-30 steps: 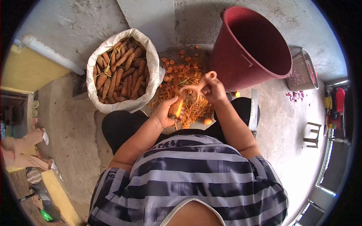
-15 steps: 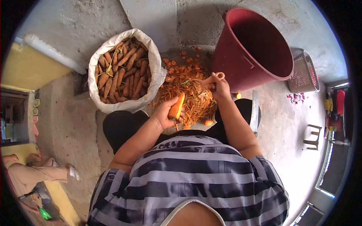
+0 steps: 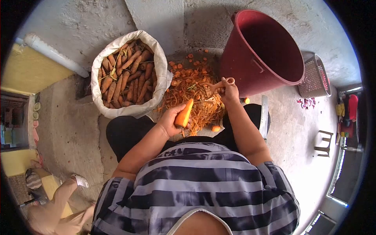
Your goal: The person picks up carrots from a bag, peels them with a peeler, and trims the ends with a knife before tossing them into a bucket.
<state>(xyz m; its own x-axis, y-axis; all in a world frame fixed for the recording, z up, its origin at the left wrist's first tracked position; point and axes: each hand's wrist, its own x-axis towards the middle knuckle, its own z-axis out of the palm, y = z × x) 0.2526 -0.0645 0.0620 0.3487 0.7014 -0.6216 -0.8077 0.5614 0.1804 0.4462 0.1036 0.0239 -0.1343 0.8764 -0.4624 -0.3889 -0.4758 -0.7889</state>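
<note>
My left hand (image 3: 171,120) is closed around the thick end of a bright orange, partly peeled carrot (image 3: 185,113), its narrow end pointing up and away from me. In my right hand (image 3: 230,93) is a salmon-coloured peeler (image 3: 225,82) with a ring at its handle end; its head points left, apart from the carrot. Beneath both hands lies a heap of orange peelings (image 3: 203,113), with cut carrot ends scattered at its far side. Unpeeled carrots (image 3: 131,74) fill a white sack (image 3: 161,74) to the left of the heap.
A tall dark-red bin (image 3: 244,58) stands at the far right of the heap, with a perforated basket (image 3: 309,80) beyond it. A long flat blade-like object (image 3: 263,117) lies by my right knee. Another person's legs (image 3: 64,199) are at lower left.
The peeler has tilted slightly and its ring end has shifted a little, while the carrot has barely moved. The other person's legs have moved down and to the right at lower left.
</note>
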